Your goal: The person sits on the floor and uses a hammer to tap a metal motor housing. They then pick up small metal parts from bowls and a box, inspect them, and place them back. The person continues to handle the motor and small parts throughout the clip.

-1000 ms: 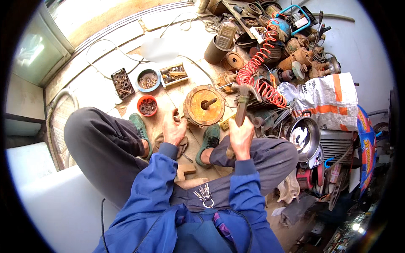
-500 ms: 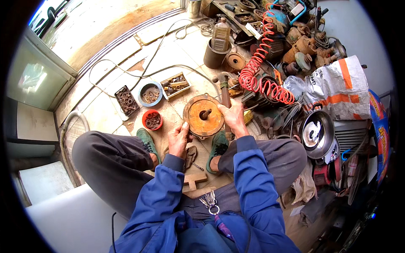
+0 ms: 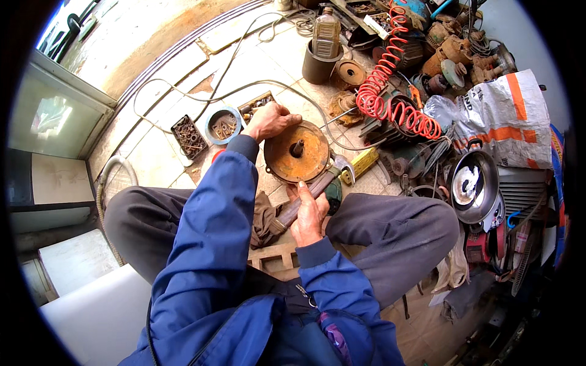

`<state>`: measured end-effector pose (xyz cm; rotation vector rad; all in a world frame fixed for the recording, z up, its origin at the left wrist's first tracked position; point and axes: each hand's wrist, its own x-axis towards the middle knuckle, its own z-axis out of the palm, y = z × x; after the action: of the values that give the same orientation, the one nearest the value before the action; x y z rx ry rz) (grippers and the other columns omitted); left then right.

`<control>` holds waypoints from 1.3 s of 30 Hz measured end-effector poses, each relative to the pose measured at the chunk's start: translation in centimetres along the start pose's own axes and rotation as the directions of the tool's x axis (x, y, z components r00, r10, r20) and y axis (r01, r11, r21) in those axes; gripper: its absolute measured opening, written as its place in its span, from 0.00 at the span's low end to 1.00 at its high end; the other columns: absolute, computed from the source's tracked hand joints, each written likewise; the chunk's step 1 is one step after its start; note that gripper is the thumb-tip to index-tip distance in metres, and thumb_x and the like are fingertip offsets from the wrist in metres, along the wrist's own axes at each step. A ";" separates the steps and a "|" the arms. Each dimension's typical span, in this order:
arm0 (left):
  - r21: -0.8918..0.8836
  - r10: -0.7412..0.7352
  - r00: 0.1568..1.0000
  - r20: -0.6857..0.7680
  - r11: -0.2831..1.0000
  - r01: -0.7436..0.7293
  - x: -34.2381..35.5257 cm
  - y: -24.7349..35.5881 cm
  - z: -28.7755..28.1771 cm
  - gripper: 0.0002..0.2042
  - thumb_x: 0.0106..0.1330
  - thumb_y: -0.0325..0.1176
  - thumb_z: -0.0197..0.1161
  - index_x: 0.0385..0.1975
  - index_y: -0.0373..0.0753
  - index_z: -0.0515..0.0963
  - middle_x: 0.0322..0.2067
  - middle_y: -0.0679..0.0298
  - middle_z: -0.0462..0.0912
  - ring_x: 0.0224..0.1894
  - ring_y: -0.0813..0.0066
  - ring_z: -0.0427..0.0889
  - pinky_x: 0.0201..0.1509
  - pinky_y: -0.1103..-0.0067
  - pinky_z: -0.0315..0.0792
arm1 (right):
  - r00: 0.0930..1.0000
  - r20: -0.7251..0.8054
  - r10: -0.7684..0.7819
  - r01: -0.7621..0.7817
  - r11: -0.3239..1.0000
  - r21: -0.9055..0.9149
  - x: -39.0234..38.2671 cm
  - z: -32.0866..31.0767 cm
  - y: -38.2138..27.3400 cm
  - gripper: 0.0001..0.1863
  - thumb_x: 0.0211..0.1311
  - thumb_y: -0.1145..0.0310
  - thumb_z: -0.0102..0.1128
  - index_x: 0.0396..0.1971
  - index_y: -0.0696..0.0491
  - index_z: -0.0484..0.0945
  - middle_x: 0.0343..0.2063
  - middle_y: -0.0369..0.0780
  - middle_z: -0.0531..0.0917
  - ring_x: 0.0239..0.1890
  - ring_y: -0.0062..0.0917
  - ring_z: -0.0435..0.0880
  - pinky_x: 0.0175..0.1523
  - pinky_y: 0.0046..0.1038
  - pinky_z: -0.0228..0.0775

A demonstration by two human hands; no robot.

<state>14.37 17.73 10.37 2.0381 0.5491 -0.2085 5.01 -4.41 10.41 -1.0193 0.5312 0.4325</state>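
My left hand (image 3: 273, 122) grips the upper-left rim of a rusty round housing (image 3: 285, 160) with a short shaft standing up from its middle; some fingertips are hidden. My right hand (image 3: 308, 213) holds the handle of a hammer (image 3: 325, 182) slanting along the housing's lower-right side, its metal head toward the upper right. A yellow tool (image 3: 365, 163) lies right of the hammer head. A brown rag (image 3: 261, 232) lies below the housing, near a wooden frame (image 3: 274, 264). A black tray of bolts (image 3: 189, 138) and a blue-rimmed bowl (image 3: 223, 125) stand to the upper left.
Piled rusty pump parts (image 3: 445, 61), a red coiled hose (image 3: 415, 125), a white sack (image 3: 503, 128) and a metal pan (image 3: 476, 186) crowd the right. A thin cable (image 3: 274, 85) loops across the tiled floor. A glass door (image 3: 64, 107) stands at left.
My left hand has moved up and right to the housing's upper rim. My right hand has moved down and left with the hammer, which now slants below the housing rather than standing beside it.
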 end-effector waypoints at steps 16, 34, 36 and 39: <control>-0.365 0.048 0.883 -0.466 0.899 -0.242 -12.3 -9.4 15.0 0.43 0.54 0.33 0.83 0.71 0.36 0.67 0.59 0.48 0.81 0.59 0.58 0.80 0.61 0.69 0.76 | 0.912 0.279 -0.302 0.409 0.742 -0.532 -4.5 -6.0 -9.8 0.07 0.72 0.73 0.62 0.42 0.61 0.76 0.33 0.42 0.84 0.24 0.23 0.83 0.30 0.26 0.78; -0.870 -0.082 0.993 -0.090 0.491 -0.038 -11.2 -10.5 11.4 0.24 0.58 0.31 0.81 0.55 0.33 0.84 0.30 0.62 0.90 0.19 0.84 0.77 0.21 0.83 0.69 | 0.946 0.323 -0.033 0.263 0.660 -0.704 -7.4 -10.1 -7.3 0.05 0.71 0.74 0.66 0.39 0.58 0.78 0.23 0.35 0.80 0.18 0.17 0.77 0.24 0.22 0.70; -0.513 -0.124 0.956 -0.267 0.858 -0.032 -12.6 -8.5 10.4 0.27 0.53 0.36 0.84 0.53 0.33 0.85 0.30 0.61 0.90 0.28 0.78 0.85 0.31 0.79 0.78 | 0.947 0.320 -0.028 0.257 0.663 -0.703 -7.2 -10.1 -7.2 0.06 0.71 0.73 0.66 0.40 0.58 0.78 0.23 0.35 0.80 0.18 0.17 0.77 0.24 0.22 0.69; -0.364 -0.061 0.879 -0.473 0.922 -0.131 -11.8 -10.1 11.8 0.31 0.47 0.43 0.87 0.50 0.34 0.86 0.32 0.56 0.91 0.32 0.70 0.88 0.39 0.73 0.81 | 0.924 0.380 -0.052 0.339 0.575 -0.745 -7.2 -9.7 -6.6 0.07 0.73 0.71 0.65 0.38 0.58 0.77 0.20 0.35 0.79 0.17 0.17 0.76 0.23 0.21 0.67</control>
<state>0.14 8.40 0.78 1.6990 0.7862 0.4157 0.99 -16.74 15.17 -1.8326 -0.1361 0.6451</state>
